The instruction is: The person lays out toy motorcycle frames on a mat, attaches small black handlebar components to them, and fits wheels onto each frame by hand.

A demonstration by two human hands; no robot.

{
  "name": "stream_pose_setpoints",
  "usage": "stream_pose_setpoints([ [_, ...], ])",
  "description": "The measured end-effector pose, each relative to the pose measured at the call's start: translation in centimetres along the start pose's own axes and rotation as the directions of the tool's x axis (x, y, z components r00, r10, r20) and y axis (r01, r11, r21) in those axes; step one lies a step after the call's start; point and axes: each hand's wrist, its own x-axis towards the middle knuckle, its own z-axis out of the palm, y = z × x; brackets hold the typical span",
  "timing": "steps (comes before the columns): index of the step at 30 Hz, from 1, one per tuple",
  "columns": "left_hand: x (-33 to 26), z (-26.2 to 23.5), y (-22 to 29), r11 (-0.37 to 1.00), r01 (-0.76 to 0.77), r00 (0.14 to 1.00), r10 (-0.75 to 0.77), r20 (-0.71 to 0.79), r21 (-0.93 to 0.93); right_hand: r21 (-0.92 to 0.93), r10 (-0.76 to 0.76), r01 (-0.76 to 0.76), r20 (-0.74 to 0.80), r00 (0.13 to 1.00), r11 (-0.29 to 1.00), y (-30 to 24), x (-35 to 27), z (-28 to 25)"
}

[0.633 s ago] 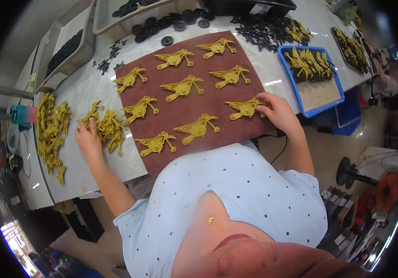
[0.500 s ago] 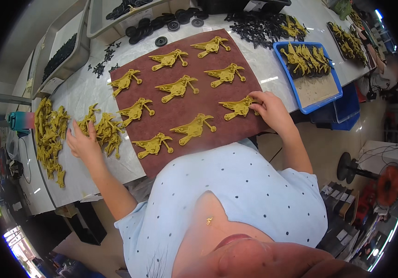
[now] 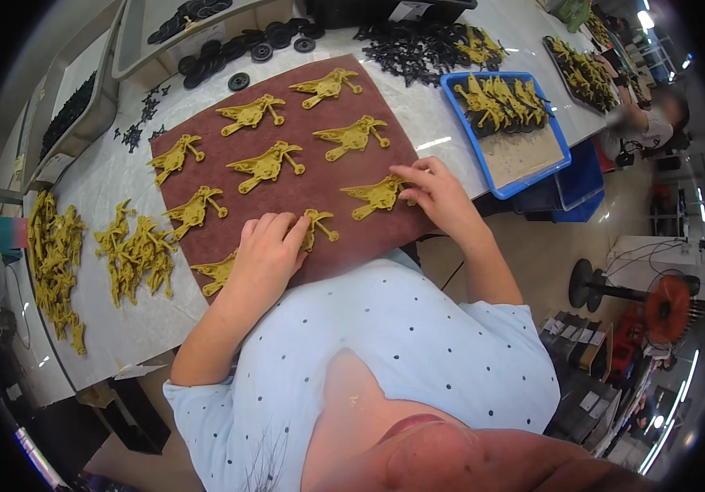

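Several yellow plastic toy motorbike frames [image 3: 266,166] lie spaced in rows on a dark red cloth mat [image 3: 303,127]. At the mat's right side, my right hand [image 3: 443,197] has its thumb and forefinger closed around the rod end of one yellow frame [image 3: 373,195], which rests on the cloth. My left hand [image 3: 264,258] is over the near edge of the mat, its fingers bent down and close together. Whatever lies under these fingertips is hidden. That hand partly covers the near middle frame [image 3: 320,225] and another frame [image 3: 220,271] beside it.
Piles of loose yellow frames [image 3: 135,250] lie left of the mat. Black wheels [image 3: 261,52], small black parts [image 3: 414,53] and grey bins [image 3: 82,98] line the far side. A blue tray [image 3: 525,168] holds assembled pieces at the right. Another person [image 3: 643,131] sits beyond.
My left hand has moved right, from the loose yellow pile to over the mat's near edge. My right hand stays at the same frame. The whole view has shifted slightly.
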Motion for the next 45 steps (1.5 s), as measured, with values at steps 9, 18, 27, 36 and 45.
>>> stream_pose_setpoints([
  [9,3.3,-3.5,0.1,1.0,-0.02,1.0,0.02,0.009,-0.002,-0.087,-0.095,0.072,-0.308,0.946,0.994,4.0,3.0,-3.6],
  [18,16.8,1.3,-4.0,0.983,-0.086,0.992,0.1,-0.075,0.16,-0.397,-0.047,-0.011,-0.138,0.989,0.918,6.4,16.4,-6.3],
  [27,19.9,2.7,-5.3,0.984,0.055,0.976,-0.09,0.199,0.172,-0.258,0.167,-0.156,0.022,0.986,0.953,7.9,21.6,-5.9],
  [36,19.9,1.7,-5.1,0.981,0.135,0.949,-0.168,0.266,0.137,0.62,0.29,-0.462,0.364,0.885,0.634,5.5,22.5,-7.1],
  [45,19.2,3.0,-7.5,0.976,-0.04,0.985,0.002,0.171,0.215,0.71,0.218,-0.498,0.454,0.864,0.498,3.8,23.1,-5.5],
])
